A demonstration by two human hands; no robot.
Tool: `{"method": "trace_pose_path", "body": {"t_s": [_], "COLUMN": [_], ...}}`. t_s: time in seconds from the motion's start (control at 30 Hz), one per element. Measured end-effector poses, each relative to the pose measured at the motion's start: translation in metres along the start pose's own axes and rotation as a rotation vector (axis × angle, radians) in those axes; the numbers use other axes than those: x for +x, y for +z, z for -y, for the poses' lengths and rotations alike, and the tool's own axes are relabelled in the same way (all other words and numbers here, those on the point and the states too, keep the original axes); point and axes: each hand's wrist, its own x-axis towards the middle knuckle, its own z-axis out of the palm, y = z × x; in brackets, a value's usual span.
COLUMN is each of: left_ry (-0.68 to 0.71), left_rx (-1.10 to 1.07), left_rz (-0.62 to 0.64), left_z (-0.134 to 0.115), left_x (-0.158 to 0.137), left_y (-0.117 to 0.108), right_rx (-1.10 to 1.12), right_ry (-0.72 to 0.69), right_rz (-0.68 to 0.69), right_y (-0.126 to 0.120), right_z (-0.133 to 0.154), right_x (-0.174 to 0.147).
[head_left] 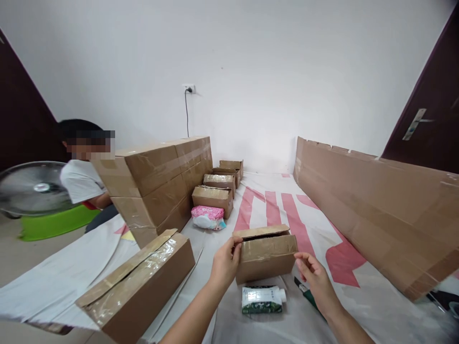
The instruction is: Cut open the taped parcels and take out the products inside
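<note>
A small cardboard box (266,268) stands on the cloth in front of me, its top flaps slightly parted with a dark gap between them. My left hand (226,260) grips the box's left upper corner, thumb and fingers closed on the edge. At the right end, the curled fingertips of my right hand (315,277) pinch at the box's corner. Just in front of the box lies a white and green drink carton (262,301) with a white cap. Beneath my right hand is a dark green utility knife (307,295), partly hidden.
To the left lies a long taped box (143,286). Beyond are a pink wipes pack (208,217), a row of small boxes (212,198) and stacked large boxes (161,181). A cardboard panel (373,205) stands at right. A person (84,179) sits at far left by a fan (36,187).
</note>
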Motion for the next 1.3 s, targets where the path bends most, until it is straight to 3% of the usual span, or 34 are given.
{"method": "trace_pose_path", "body": {"t_s": [0.2, 0.43, 0.63, 0.87, 1.0, 1.17, 1.3], "left_ry": [0.002, 0.020, 0.080, 0.207, 0.198, 0.205, 0.198], "left_rx": [0.054, 0.077, 0.052, 0.027, 0.033, 0.042, 0.118], "left_rz": [0.009, 0.020, 0.022, 0.022, 0.042, 0.076, 0.073], "left_z": [-0.003, -0.006, -0.007, 0.003, 0.007, 0.007, 0.006], "left_x": [0.007, 0.001, -0.003, -0.015, -0.017, -0.018, -0.020], "left_y": [0.002, 0.002, 0.001, 0.006, 0.006, 0.004, 0.008], "right_rx": [-0.234, -0.361, -0.415, -0.690, -0.887, -0.766, -0.672], "right_ry": [-0.202, -0.391, -0.371, -0.251, -0.290, -0.283, -0.321], "right_rz": [0.068, 0.141, 0.236, 0.513, 0.483, 0.495, 0.364], "right_y": [0.007, 0.021, 0.028, 0.041, 0.050, 0.041, 0.028], "right_z": [-0.004, 0.012, 0.016, -0.008, -0.020, -0.020, -0.015], "right_x": [-0.001, 0.000, -0.013, -0.039, -0.045, -0.046, -0.039]}}
